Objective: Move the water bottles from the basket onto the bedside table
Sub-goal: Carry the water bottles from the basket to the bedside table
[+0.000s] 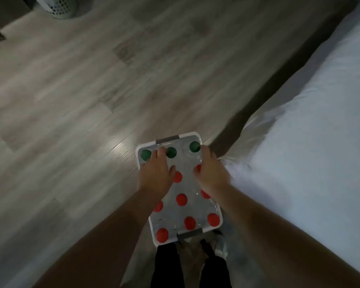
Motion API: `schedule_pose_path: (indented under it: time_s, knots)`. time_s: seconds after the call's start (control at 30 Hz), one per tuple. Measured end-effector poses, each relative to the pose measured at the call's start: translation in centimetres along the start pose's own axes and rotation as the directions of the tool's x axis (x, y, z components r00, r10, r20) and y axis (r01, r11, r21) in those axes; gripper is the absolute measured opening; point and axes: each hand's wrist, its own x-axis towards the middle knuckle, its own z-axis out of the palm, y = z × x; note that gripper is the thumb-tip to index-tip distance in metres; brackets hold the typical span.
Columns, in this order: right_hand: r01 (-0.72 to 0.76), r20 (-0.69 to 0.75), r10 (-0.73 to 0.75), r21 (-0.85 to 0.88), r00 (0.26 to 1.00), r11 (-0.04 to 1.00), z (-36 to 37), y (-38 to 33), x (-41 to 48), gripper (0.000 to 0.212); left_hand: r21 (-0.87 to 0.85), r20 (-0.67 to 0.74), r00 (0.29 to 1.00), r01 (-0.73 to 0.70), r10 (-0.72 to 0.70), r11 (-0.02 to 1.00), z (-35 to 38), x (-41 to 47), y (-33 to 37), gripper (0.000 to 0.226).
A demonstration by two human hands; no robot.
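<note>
Water bottles (181, 199) caps-up, basket (188, 135) lengthwise up lower-centre frame, left hand (154, 175) and right hand (211, 175) among far caps, grips unclear.

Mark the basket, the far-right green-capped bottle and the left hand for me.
basket (189, 134): head view, far white rim.
green-capped bottle (194, 146): head view, top of cap.
left hand (154, 173): head view, back of hand.
</note>
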Motion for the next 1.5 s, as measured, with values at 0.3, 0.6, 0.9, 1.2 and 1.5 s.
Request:
schedule_pose_path:
  time_s: [0.3,0.6,0.9,1.2,1.5]
  knots:
    - [0.064,0.050,-0.067,0.049,0.997,0.997,1.8,1.6,5.7,0.038,0.267,0.041,0.999,-0.029,0.019,0.963,2.3,4.7,-0.3,0.030]
    - [0.181,-0.002,-0.181,0.009,0.983,0.983,0.8,2.0,6.2,0.033,0.171,0.022,1.000,-0.004,0.000,0.985,2.1,5.1,0.1,0.036]
    - [0.242,-0.046,-0.239,0.059,0.970,0.969,-2.0,1.2,5.0,0.026,0.171,-0.069,0.997,-0.002,0.014,0.985,-0.9,3.4,0.6,0.027]
    - [0.354,-0.049,-0.350,0.135,0.935,0.925,-10.7,-0.7,-0.5,0.023,-0.038,-0.096,0.995,0.018,-0.022,0.999,-8.2,-2.1,5.7,0.026]
    - [0.485,-0.187,-0.448,0.351,0.874,0.801,-25.6,-1.8,-15.8,0.028,-0.081,-0.210,0.926,-0.336,0.313,0.938,-20.8,-16.0,13.1,0.026]
